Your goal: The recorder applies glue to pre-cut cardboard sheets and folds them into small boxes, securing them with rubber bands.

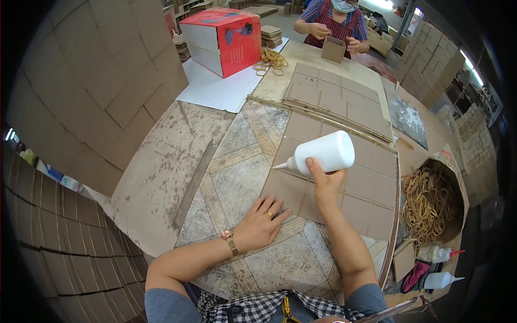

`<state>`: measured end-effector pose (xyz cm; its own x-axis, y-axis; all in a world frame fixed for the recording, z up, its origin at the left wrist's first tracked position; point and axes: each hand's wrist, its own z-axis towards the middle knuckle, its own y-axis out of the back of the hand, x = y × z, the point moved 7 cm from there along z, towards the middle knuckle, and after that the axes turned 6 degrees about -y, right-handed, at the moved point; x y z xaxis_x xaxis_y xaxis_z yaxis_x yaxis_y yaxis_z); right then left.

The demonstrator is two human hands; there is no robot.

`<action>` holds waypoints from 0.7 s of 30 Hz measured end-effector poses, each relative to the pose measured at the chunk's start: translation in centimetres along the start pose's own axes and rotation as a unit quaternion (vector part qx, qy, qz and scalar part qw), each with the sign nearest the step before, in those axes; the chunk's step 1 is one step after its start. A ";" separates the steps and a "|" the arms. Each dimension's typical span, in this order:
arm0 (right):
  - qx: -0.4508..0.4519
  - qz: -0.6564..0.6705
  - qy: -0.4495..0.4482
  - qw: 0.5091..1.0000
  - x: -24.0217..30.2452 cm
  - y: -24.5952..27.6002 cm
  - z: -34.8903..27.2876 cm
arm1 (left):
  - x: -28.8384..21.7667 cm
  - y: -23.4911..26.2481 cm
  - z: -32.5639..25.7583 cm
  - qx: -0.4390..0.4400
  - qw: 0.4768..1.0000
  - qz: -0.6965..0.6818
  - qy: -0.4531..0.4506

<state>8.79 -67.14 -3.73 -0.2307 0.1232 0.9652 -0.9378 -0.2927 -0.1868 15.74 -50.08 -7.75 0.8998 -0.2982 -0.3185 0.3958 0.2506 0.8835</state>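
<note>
A white squeeze bottle (326,152) with a pointed nozzle is gripped in my right hand (328,188). The bottle is tipped on its side, its nozzle pointing left, with the tip at the left edge of the brown boards. Those grooved brown boards (366,188) lie side by side in front of me and under the bottle. My left hand (262,223) rests with fingers spread at their near left corner, on the patterned tabletop (237,188). It wears a ring and holds nothing.
More brown boards (334,97) lie farther back. Beyond, a person holds a small brown box (334,49). A red and white carton (237,46) stands behind, near loose rubber bands (272,60). At right are a container of rubber bands (428,202) and two bottles (439,280). Tall brown stacks (97,97) flank the left.
</note>
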 end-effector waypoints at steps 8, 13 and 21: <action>-0.011 -0.050 0.018 0.999 1.0 1.9 0.3 | 0.0 0.0 -0.2 -0.003 1.000 -0.003 0.002; -0.040 -0.110 0.028 0.993 2.2 9.6 1.4 | -0.1 -0.3 0.0 0.007 1.000 -0.003 0.001; -0.133 -0.134 0.027 0.982 5.2 22.7 0.8 | -0.4 -0.1 0.3 0.027 1.000 0.008 0.004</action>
<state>-13.46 -73.94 -2.81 0.0277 0.2140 0.9764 -0.9996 0.0151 0.0251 15.29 -50.28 -7.56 0.9074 -0.2865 -0.3073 0.3714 0.2050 0.9056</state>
